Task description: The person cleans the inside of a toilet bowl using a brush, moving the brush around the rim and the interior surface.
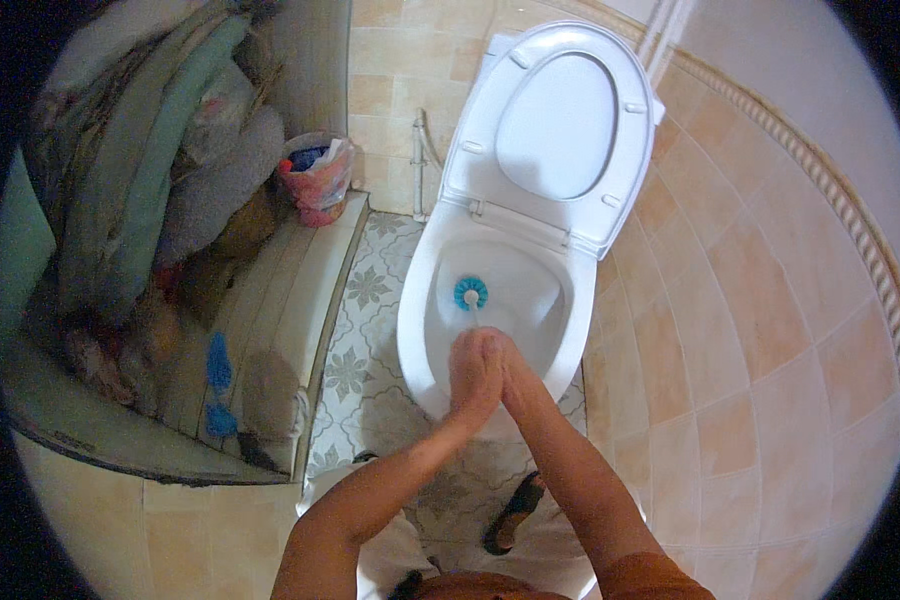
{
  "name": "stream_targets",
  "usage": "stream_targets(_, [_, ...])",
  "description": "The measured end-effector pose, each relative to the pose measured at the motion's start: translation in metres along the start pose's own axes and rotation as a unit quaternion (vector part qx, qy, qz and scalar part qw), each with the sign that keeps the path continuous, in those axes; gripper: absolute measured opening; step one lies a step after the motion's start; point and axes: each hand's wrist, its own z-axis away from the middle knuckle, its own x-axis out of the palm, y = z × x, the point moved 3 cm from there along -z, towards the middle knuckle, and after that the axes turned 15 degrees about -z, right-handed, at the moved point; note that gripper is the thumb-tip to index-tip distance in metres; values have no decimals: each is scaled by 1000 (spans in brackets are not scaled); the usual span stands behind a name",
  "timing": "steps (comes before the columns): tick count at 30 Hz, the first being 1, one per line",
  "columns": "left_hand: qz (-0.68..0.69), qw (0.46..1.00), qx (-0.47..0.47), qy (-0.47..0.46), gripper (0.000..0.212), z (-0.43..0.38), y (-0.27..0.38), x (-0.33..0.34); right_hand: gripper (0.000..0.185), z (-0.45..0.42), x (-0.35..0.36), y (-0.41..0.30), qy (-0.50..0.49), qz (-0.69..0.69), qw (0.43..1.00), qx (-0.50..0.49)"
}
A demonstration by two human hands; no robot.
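Observation:
Both of my hands meet over the front of a white toilet bowl (pixel 412 300), closed together around the thin white handle of a toilet brush (pixel 470 293). My left hand (pixel 471 375) and my right hand (pixel 499 358) overlap, so most of the handle is hidden. The brush's round head has teal bristles and is inside the bowl, left of its middle. Behind the bowl, the white seat (pixel 480 97) and the lid (pixel 559 124) stand raised against the tank.
A reddish bin (pixel 316 180) with a plastic liner stands on a ledge at the left. Piled fabrics (pixel 187 150) and blue slippers (pixel 219 375) lie beyond a glass panel. A pipe (pixel 418 165) runs up the tiled wall, and another tiled wall (pixel 720 375) is close on the right.

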Motion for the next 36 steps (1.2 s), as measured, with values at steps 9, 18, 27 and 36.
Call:
stream_targets(9, [310,942,-73,-101,29,-31,26,-66,32,7,-50,-83,45,-279,935,216])
stream_targets(18, [241,943,-59,-220,54,-155,98,-50,43,-38,-133,-75,216,-139,929,265])
stream_targets(27, [258,921,-145,-252,44,-180,106,44,21,-38,-122,-9,417,-687,579,139])
stream_targets(36, [236,928,-131,-257,41,-152,129,58,32,-29,-133,28,421,-764,472,127])
